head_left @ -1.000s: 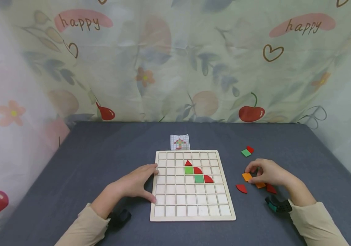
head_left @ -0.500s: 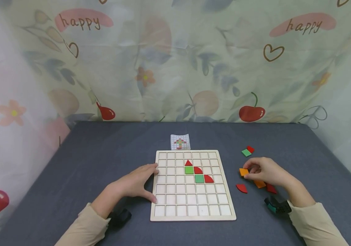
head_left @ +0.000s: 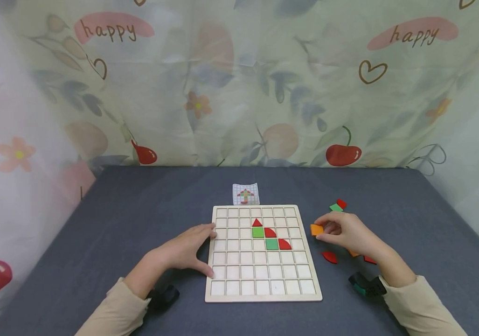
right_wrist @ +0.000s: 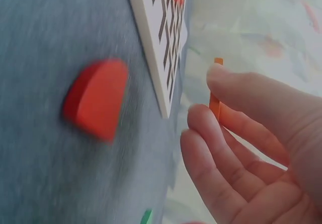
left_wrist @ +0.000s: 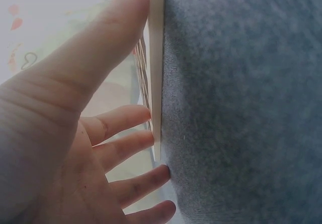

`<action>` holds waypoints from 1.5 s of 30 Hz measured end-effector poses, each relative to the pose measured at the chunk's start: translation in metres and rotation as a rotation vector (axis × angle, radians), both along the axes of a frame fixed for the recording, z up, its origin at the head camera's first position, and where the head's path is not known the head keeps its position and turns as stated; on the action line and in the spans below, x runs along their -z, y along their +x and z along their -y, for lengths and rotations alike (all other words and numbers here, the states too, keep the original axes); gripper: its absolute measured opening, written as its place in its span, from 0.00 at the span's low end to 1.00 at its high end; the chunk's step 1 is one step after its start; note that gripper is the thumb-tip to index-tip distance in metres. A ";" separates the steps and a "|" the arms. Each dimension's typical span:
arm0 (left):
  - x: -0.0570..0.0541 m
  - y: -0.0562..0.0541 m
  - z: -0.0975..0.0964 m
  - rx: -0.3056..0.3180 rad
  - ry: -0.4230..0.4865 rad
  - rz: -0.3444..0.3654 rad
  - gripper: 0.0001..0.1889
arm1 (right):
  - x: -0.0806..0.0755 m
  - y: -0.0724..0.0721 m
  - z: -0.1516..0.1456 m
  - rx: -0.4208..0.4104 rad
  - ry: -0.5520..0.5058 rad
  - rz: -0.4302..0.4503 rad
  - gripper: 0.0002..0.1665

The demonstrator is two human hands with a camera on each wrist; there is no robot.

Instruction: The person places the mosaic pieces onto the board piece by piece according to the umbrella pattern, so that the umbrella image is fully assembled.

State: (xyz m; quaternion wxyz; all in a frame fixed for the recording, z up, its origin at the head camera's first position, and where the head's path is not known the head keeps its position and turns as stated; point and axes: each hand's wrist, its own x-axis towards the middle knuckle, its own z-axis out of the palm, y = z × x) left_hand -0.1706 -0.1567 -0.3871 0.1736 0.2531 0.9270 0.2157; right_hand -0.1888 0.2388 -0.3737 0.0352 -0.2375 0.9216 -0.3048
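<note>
A white grid board (head_left: 239,287) lies on the dark table, bearing a red triangle (head_left: 257,223), two green squares (head_left: 258,232) and two red quarter-circles (head_left: 284,244). My left hand (head_left: 180,247) rests at the board's left edge, thumb and fingers spread along it; the left wrist view shows fingertips (left_wrist: 146,181) right at the rim. Just off the board's right edge, my right hand (head_left: 346,231) pinches an orange square tile (head_left: 316,230) between thumb and fingers. The right wrist view shows that orange tile (right_wrist: 215,105) edge-on.
A small pattern card (head_left: 246,194) lies behind the board. Right of the board are a red quarter-circle (head_left: 329,257), another orange tile (head_left: 354,253) and a red piece (head_left: 370,259), partly under the right hand. Farther back lie a green tile (head_left: 336,207) and a red piece (head_left: 342,203).
My right hand has picked the orange square from the loose pieces and moved left with it toward the board's right edge. The left hand has stayed in place.
</note>
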 end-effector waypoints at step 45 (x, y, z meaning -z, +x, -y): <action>-0.001 0.000 0.000 -0.007 -0.003 -0.004 0.47 | 0.001 0.004 0.085 -0.106 -0.057 0.028 0.14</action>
